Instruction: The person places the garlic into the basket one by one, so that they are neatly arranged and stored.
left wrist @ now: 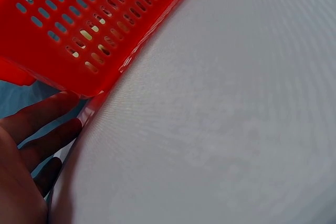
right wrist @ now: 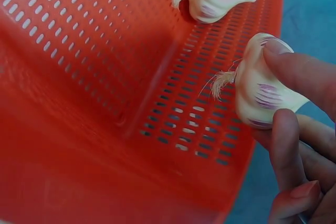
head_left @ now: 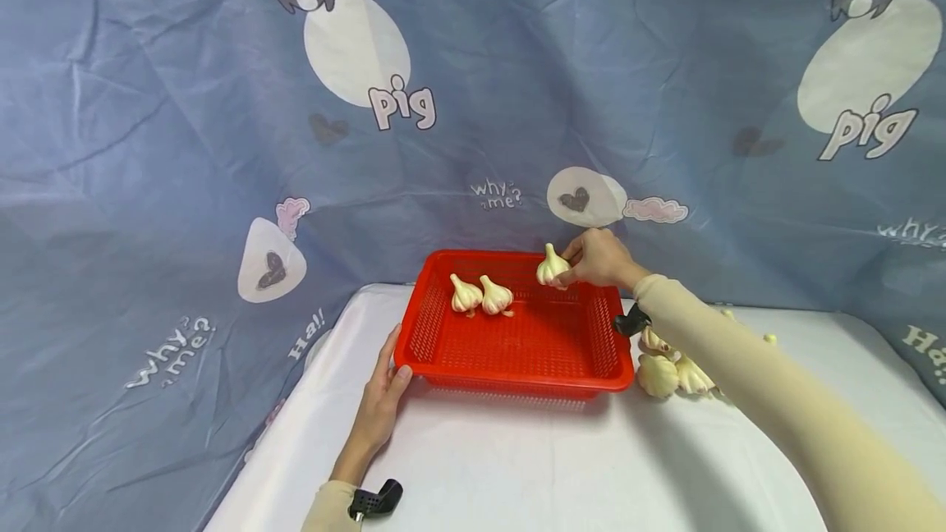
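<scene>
A red plastic basket (head_left: 510,382) with slotted walls sits on the white table. My right hand (head_left: 602,258) pinches a garlic bulb (head_left: 550,271) over the basket's far right part, thumb on one side and fingers on the other. In the right wrist view the held bulb (right wrist: 251,88) shows purple streaks and a tuft of roots. Two more garlic bulbs, one (head_left: 465,295) beside the other (head_left: 495,297), stand inside at the far left. My left hand (head_left: 380,402) rests against the basket's near left corner, its extended fingers (left wrist: 39,111) along the outside.
Several garlic bulbs (head_left: 658,376) lie on the table right of the basket, partly hidden by my right forearm. A blue printed cloth (head_left: 473,130) hangs behind the white tabletop (head_left: 510,466). Small black devices (head_left: 377,501) are worn on both wrists.
</scene>
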Demonstrator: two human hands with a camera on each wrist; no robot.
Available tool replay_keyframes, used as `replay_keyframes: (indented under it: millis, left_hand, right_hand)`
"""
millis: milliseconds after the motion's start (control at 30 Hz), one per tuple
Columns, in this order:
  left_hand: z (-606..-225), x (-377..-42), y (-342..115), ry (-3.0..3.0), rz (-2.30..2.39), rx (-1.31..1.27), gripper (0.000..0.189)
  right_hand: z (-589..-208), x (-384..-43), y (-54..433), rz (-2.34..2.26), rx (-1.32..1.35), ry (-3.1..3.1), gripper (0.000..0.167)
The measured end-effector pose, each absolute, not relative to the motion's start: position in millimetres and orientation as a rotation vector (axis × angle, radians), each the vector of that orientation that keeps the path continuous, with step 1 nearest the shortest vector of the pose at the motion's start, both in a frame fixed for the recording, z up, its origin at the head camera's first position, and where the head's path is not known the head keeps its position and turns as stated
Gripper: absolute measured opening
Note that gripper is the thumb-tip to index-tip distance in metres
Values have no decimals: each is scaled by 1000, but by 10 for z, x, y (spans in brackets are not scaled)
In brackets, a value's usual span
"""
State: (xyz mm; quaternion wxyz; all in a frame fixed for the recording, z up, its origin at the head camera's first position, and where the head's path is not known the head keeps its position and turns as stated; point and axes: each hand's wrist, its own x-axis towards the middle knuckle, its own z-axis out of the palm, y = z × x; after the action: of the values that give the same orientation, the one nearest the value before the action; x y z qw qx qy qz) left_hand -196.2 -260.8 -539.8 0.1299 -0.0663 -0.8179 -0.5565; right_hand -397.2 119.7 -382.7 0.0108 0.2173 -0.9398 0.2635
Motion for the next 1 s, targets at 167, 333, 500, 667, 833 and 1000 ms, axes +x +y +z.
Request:
replay_keyframes:
  millis: [167,333,500,667,833,1000]
  left_hand:
    - [-5368,-1986,-2616,-2352,-1634,-225,69]
    - [-5365,-2009,-2614,-2340,-1657,-245,69]
    - [-5366,-1999,-2611,-2337,-1669,-237,69]
    - [-5369,-1991,-2613,-2343,-1664,-235,69]
    - [-5377,-1988,-2615,-2348,-1656,-234,69]
    - [-5388,-1969,-2615,-2350,-1657,-218,69]
  right_hand:
    - [-3901,-4022,1168,801,652,-2940,39]
    - [-3997,-4046,1131,804,603,-2967,41]
    - [-4090,-4049,1049,870,586,-2995,43]
    - [-4192,-4063,967,893,580,-3025,41]
    - [-4276,-4058,903,880,567,-3046,41]
    - [-4364,-4058,851,866,566,-3080,40]
